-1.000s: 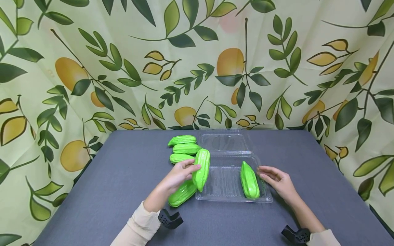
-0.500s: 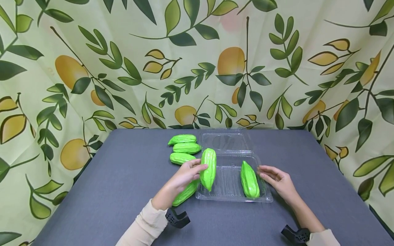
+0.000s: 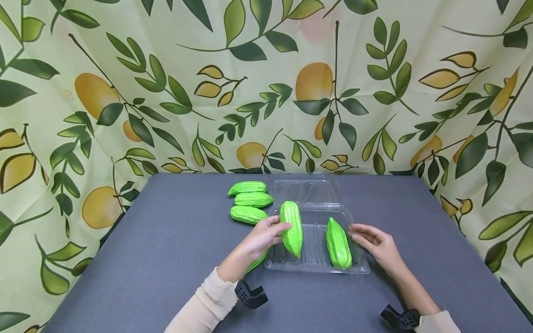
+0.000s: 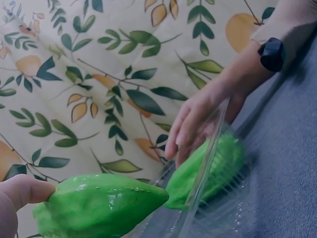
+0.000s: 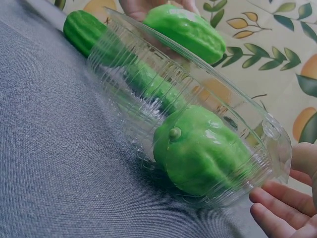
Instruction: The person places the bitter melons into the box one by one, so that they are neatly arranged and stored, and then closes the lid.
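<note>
My left hand [image 3: 264, 236] pinches a bright green bitter melon [image 3: 292, 229] between thumb and fingers. It is held upright above the left part of a clear plastic clamshell box [image 3: 310, 268]. Inside the box, along its right side, lies another bitter melon [image 3: 338, 244]. My right hand [image 3: 376, 243] is at the box's right edge; its relaxed fingers [image 5: 280, 201] touch the outside of the wall in the right wrist view. The left wrist view shows the held bitter melon [image 4: 101, 206] with its pointed end toward the box.
Left of the box lie several more bitter melons [image 3: 254, 200], one of them [image 3: 257, 262] partly hidden behind my left hand. The box's lid [image 3: 306, 192] lies folded back behind it on the grey table [image 3: 175, 249]. A leaf-print cloth [image 3: 266, 115] hangs behind.
My left hand has moved right with its bitter melon, from the box's left edge to over the box's inside. My right hand and the bitter melon in the box have stayed still.
</note>
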